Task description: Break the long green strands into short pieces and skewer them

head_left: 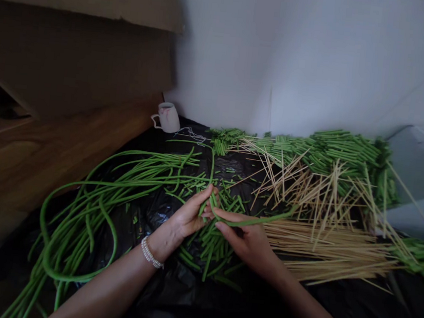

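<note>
A long green yardlong bean [266,219] runs between my hands, its tail reaching right past my right hand. My left hand [194,211] has its fingers closed around the bean, a beaded bracelet on the wrist. Thumb and fingers of my right hand [244,234] pinch the same bean just beside it. Below and around both hands lies a pile of short cut bean pieces [212,254]. To the left spreads a heap of long whole beans [77,231], some curled in loops.
Thin wooden skewers [323,245] lie at the right, partly crossed. Skewered bean bundles [343,151] are stacked along the white wall. A white mug [168,118] stands at the back left by a white cord [193,136]. Black plastic sheeting [168,300] covers the surface; cardboard [75,56] rises left.
</note>
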A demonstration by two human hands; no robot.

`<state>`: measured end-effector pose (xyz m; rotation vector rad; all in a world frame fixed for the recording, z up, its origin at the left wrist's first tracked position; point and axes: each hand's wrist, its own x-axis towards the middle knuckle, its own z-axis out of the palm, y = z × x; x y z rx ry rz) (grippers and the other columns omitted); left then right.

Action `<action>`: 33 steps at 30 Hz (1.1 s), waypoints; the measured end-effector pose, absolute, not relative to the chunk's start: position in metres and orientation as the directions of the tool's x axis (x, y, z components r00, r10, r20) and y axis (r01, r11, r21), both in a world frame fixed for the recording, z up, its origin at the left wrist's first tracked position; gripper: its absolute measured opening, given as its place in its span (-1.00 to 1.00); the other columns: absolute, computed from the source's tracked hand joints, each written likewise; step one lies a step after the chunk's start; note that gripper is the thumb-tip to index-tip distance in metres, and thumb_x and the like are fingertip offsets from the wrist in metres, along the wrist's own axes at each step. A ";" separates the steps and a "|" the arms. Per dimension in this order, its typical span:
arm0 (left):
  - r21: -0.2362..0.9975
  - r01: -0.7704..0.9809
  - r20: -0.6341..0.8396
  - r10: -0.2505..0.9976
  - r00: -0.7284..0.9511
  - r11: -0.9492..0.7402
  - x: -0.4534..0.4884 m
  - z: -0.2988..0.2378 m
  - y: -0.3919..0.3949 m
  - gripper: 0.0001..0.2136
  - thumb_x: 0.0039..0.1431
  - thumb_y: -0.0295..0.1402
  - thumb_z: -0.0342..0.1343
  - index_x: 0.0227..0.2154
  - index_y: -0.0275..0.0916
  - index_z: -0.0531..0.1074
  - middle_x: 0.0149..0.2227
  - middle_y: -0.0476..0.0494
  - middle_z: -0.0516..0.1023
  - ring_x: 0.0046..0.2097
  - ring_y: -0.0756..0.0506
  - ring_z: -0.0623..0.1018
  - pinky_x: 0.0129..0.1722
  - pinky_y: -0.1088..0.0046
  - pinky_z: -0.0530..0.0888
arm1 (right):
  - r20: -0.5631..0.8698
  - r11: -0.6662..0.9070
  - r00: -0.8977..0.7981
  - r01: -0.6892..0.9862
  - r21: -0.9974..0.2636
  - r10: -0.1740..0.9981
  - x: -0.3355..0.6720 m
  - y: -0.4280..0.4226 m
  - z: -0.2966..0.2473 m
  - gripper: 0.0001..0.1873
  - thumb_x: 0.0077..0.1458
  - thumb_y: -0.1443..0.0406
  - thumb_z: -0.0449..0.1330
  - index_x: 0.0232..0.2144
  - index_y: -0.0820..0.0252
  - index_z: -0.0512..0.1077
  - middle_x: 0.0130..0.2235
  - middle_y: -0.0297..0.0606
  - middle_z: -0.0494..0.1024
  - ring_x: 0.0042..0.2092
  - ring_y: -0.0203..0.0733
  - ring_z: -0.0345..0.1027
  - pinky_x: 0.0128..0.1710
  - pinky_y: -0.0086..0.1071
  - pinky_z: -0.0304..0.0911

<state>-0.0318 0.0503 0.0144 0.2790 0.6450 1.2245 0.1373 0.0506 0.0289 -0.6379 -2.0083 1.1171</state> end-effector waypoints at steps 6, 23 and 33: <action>0.637 -0.685 -0.315 0.930 0.189 0.354 -0.028 0.013 0.050 -0.69 0.09 -0.14 0.21 -0.49 -0.28 0.32 -0.54 0.06 0.29 -0.58 0.11 0.24 -0.63 0.59 0.15 | 0.153 0.266 -0.594 0.107 -0.958 0.790 0.145 0.055 0.046 -0.77 0.14 0.22 0.15 -0.23 0.11 0.57 -0.47 -0.35 0.58 -0.54 -0.31 0.37 -0.52 -0.43 0.33; 0.917 -0.279 -0.202 0.936 0.289 0.284 -0.020 0.019 0.035 -0.58 0.06 0.04 0.14 -0.48 -0.29 0.39 -0.70 0.11 0.15 -0.64 0.12 0.08 -0.62 0.52 -0.04 | -0.058 -0.071 -0.475 -0.011 -0.997 0.878 0.157 0.077 0.043 -0.70 0.03 0.06 0.24 -0.44 0.19 0.43 -0.67 -0.49 0.32 -0.66 -0.42 0.12 -0.67 -0.52 0.06; 0.816 -0.388 -0.303 0.889 0.344 0.428 -0.023 0.018 0.033 -0.62 -0.12 -0.16 0.36 -0.34 -0.29 0.40 -0.61 0.14 0.23 -0.61 0.16 0.14 -0.62 0.59 0.03 | 0.039 0.058 -0.417 0.034 -0.998 0.908 0.156 0.077 0.046 -0.74 0.02 0.13 0.26 -0.39 0.23 0.50 -0.66 -0.45 0.35 -0.64 -0.40 0.17 -0.67 -0.53 0.10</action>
